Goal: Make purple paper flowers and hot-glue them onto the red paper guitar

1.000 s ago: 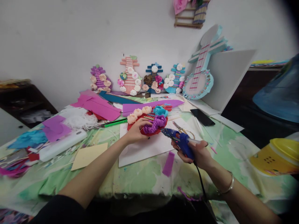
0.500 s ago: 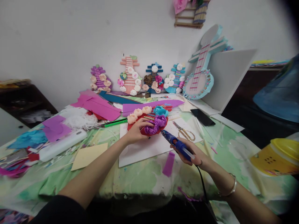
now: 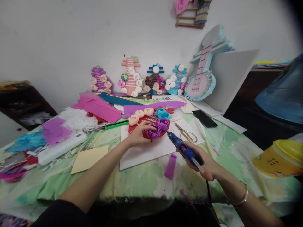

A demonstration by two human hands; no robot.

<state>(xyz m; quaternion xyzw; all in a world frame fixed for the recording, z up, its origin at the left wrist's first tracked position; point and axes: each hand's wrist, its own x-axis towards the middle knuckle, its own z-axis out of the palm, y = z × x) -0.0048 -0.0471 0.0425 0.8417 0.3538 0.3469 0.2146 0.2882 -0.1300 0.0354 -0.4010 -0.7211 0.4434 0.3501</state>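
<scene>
A small red lute-shaped craft [image 3: 139,119] lies on a white board [image 3: 132,157], decorated with peach, turquoise and purple paper flowers. My left hand [image 3: 139,135] grips its near edge, fingertips against a purple paper flower [image 3: 153,131] and thumb lower down. In my right hand [image 3: 201,159] is a blue hot glue gun [image 3: 181,145], a clear glue stick poking out of its back end. Its nozzle points at the craft's lower right edge, close to the purple flowers. Gold-handled scissors [image 3: 187,135] rest just beyond the gun.
Several decorated lutes [image 3: 131,75] lean against the wall, beside a large pale-blue one [image 3: 201,69]. A black phone [image 3: 204,118] lies at right, near a yellow bucket [image 3: 279,157]. Pink paper [image 3: 99,107], white string [image 3: 81,121] and a beige card [image 3: 90,159] are at left.
My right hand has drawn the glue gun slightly right and down, its nozzle moving away from the purple flowers. My left hand stays on the craft.
</scene>
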